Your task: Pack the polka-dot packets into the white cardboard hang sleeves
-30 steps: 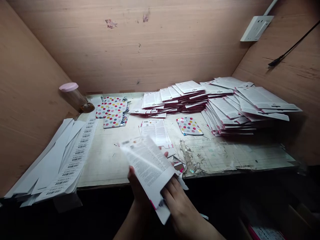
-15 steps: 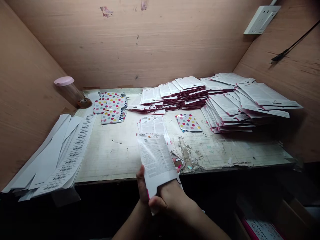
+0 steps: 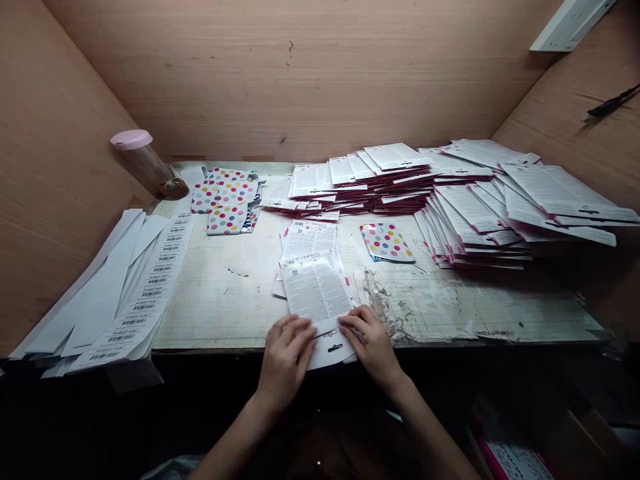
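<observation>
L hand (image 3: 286,355) & R hand (image 3: 371,343) on the printed pkt (image 3: 320,287)!
Fingers bent, touching it either side of the slotted flap (image 3: 323,355); can't tell if pinching. Pkt's body just beyond fingertips, atop other pkts (image 3: 310,236); dotted pouch (image 3: 387,243) past R fingers; stacked pkts (image 3: 393,157) farthest.

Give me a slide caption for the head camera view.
Left hand and right hand at the near end of a printed white packet, stacked packets beyond.
</observation>
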Tool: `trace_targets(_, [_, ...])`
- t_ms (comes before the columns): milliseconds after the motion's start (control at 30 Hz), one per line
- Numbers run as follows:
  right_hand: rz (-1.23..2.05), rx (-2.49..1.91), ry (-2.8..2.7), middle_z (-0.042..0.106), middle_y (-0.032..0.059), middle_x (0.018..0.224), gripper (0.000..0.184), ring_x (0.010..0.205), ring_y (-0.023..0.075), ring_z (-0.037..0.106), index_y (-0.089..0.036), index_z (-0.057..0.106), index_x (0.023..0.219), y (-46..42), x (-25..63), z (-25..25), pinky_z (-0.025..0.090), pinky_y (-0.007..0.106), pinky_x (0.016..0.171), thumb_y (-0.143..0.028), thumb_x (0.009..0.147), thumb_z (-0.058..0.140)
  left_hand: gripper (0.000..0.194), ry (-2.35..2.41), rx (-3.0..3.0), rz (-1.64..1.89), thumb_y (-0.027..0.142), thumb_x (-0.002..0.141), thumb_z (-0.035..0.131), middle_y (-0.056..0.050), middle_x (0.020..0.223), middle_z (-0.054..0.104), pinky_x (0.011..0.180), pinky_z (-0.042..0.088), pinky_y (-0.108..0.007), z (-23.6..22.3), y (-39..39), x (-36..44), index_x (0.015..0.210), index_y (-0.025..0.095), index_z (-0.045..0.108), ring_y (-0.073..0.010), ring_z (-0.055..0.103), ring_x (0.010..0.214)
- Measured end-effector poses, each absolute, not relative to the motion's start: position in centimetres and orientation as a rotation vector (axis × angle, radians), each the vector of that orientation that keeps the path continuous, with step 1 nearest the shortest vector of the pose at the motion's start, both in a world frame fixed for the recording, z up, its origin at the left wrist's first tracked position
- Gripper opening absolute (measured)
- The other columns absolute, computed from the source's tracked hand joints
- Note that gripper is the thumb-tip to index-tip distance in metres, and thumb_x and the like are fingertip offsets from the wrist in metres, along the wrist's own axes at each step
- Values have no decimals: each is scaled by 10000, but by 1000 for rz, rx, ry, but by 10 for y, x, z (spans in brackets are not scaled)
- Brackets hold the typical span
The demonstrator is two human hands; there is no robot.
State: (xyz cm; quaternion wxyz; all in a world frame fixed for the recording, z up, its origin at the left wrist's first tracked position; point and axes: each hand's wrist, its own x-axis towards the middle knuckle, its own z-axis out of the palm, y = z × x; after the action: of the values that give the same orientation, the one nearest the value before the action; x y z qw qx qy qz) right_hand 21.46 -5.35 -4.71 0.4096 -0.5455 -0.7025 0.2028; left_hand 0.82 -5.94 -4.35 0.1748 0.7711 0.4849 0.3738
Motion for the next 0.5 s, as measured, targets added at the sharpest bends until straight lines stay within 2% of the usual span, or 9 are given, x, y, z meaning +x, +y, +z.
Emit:
trace_targets(67, [483, -1395, -1746, 557, 59, 875, 132, 872, 213, 543, -211, 665, 924, -54, 212, -52, 499, 378, 793, -207, 921, 533, 499, 1186, 2325, 930, 271, 801, 694, -76, 1230, 654, 1006, 435, -529, -51, -67, -4, 1287, 319, 593, -338, 519, 1203])
trace_targets(167, [478, -1403, -1749, 539, 46, 835, 139, 847, 206, 526, -210, 647, 845, -56, 212, -51, 479, 357, 770, -182, 917, 531, 683, 1134, 2390, 888, 346, 757, 742, -104, 1300, 623, 1020, 433, -549, -61, -72, -15, 1391, 289, 494, -363, 531, 1220])
trace_targets(500, [402, -1441, -1856, 559, 44, 797, 178, 798, 210, 510, -204, 555, 776, -50, 208, -53, 438, 347, 731, -144, 926, 481, 657, 1138, 2404, 972, 343, 772, 729, -81, 1256, 659, 1013, 452, -522, -76, -68, -15, 1387, 318, 497, -344, 586, 1170])
